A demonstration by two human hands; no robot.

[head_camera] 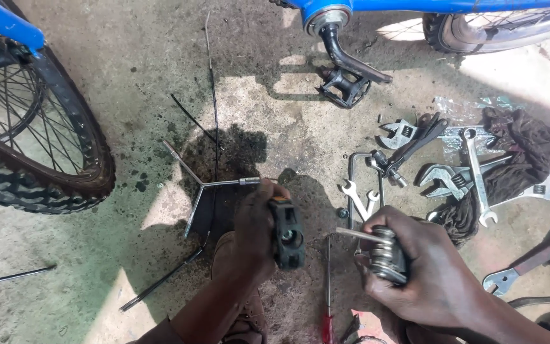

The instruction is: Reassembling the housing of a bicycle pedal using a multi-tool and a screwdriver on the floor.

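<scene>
The person is crouching over a stained concrete floor point(128, 83) beside a blue bicycle point(415, 5). The left hand point(254, 232) is gripping a black pedal point(287, 233), its fingers wrapped around the pedal body so that the round axle hole is facing up toward the camera. This pedal is off the bike and hanging just above the floor, close to the person's knee.

The right hand point(424, 267) is clenching a folding multi-key tool point(386, 253), fingers curled tight around the stacked keys, with one thin key point(354, 234) sticking out toward the pedal. The key tip is sitting near the pedal but is apart from it.

As I judge it, the removal part is done for this pedal, while the other pedal point(344, 87) is sitting on its crank arm point(351, 60) under the frame. The work on the loose pedal looks only begun, since the key is not yet engaged.

A three-way socket wrench point(202, 185) is lying on the floor just beyond the left hand, and adjustable wrenches point(444, 178), spanners point(479, 175) and a dark rag point(523, 153) are scattered to the right. A red-handled screwdriver point(328, 299) is lying between the hands.
</scene>
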